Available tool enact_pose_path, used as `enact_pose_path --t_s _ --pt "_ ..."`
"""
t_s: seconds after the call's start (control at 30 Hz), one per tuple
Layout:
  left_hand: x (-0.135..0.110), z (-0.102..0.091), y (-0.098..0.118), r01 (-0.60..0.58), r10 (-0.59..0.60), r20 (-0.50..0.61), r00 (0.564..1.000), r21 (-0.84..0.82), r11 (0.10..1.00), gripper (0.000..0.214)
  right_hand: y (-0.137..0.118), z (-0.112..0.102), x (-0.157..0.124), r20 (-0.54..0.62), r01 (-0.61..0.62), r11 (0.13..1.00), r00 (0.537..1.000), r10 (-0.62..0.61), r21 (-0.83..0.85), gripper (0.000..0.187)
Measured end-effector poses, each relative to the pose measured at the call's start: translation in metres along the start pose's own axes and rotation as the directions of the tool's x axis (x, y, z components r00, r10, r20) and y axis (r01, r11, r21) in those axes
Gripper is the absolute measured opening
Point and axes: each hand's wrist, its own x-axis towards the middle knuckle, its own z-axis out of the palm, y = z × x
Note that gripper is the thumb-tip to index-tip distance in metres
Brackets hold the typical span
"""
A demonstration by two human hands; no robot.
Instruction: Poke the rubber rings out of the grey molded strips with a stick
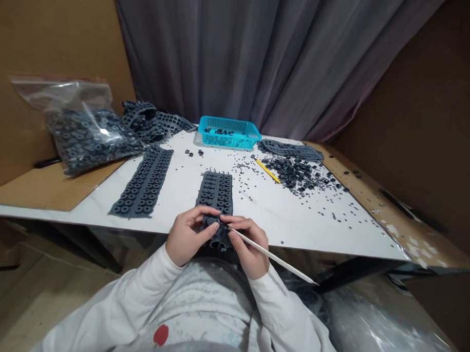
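At the front edge of the table, a dark grey rubber sheet with rows of ring-shaped pieces (216, 191) lies partly on the table, its near end bent over the edge. My left hand (189, 233) grips the left side of that near end between thumb and fingers. On the right side, my right hand (251, 246) is closed around a thin white stick-like tool (278, 260), its tip against the sheet; the tip itself is hidden by my fingers. A second ringed sheet (144, 183) lies flat to the left.
A clear bag of grey rings (93, 135) stands at left, beside piled sheets (155, 121). Behind are a blue basket (229, 141) with small dark pieces and a folded sheet (292, 150). A yellow tool (268, 171) lies by a heap of dark bits (300, 175). Cardboard walls flank the table.
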Motion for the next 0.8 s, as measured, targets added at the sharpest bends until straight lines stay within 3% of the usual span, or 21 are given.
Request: enact_pose_path --t_s 0.8 --pt "-0.0011 0.004 0.0028 -0.057 0.064 -0.071 0.995 0.093 0.994 0.019 0.0011 0.0015 -0.0014 -0.006 -0.002 1.0 1.0 0.002 -0.023 0.005"
